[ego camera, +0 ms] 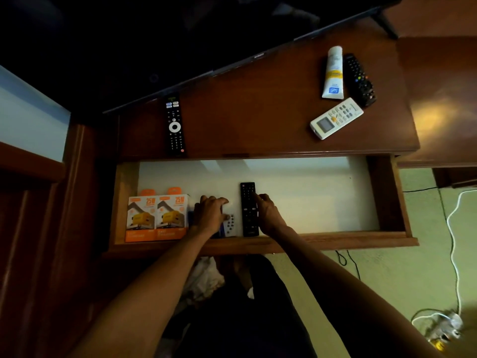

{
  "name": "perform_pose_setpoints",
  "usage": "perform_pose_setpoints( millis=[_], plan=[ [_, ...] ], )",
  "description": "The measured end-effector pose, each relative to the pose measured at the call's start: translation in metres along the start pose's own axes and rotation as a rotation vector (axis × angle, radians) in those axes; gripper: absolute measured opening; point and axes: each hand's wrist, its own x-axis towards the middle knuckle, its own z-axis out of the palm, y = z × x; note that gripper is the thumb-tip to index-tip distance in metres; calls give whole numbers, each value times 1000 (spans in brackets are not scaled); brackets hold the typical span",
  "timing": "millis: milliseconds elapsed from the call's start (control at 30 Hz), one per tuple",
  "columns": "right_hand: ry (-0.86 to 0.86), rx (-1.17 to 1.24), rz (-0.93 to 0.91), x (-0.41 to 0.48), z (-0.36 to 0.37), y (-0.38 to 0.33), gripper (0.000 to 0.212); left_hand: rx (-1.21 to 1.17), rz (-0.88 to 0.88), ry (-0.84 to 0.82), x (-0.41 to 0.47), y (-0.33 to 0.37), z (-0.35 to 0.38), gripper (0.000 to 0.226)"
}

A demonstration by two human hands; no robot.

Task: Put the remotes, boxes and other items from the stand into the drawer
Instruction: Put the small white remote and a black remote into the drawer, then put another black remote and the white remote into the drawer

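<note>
The drawer [387, 197] stands pulled out below the wooden stand [245, 112]. Inside it at the left lie two orange-and-white boxes [157, 215]. My left hand [210, 211] rests over a small grey remote [229, 224], covering most of it. Beside it lies a black remote [249, 210]; my right hand [267, 211] touches its right edge with fingers spread. On the stand lie a black remote with a white ring [175, 125], a white tube [333, 73], a dark remote [359, 80] and a white air-conditioner remote [336, 118].
A television's lower edge [232, 65] overhangs the back of the stand. White cables [454, 228] and a power strip [449, 326] lie on the floor at the right. The right half of the drawer floor shows bare white.
</note>
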Motion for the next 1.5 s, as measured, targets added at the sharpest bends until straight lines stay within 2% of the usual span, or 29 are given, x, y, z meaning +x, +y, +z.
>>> perform_pose_setpoints(
  millis=[433,633,700,833,900,967,1033,1167,1233,1367,1500],
  plan=[
    [-76,-5,39,7,21,-9,86,25,79,2,3,-2,1,42],
    [-99,-153,25,3,18,-8,90,-7,95,13,-4,1,-5,42],
    [-109,-212,30,1,15,-12,88,-46,174,122,-10,7,-16,33],
    [-5,-239,23,1,-3,-25,59,-174,303,517,-19,20,-66,28],
    [66,-209,3,4,-18,-35,52,-123,275,720,-12,17,-99,31],
    [144,-153,-29,10,-36,-46,42,-60,142,816,3,7,-130,37],
    [206,-102,-44,14,-56,-56,37,-81,-22,796,23,-6,-152,48],
    [324,-44,-55,17,-95,-70,40,-384,-208,509,57,-14,-168,77],
    [388,-13,-51,18,-115,-71,38,-450,-230,429,64,-4,-172,82],
    [503,63,21,19,-157,-59,35,-451,-196,449,64,28,-173,73],
    [606,129,212,20,-199,-29,39,-490,-95,420,60,69,-159,74]
  ],
)
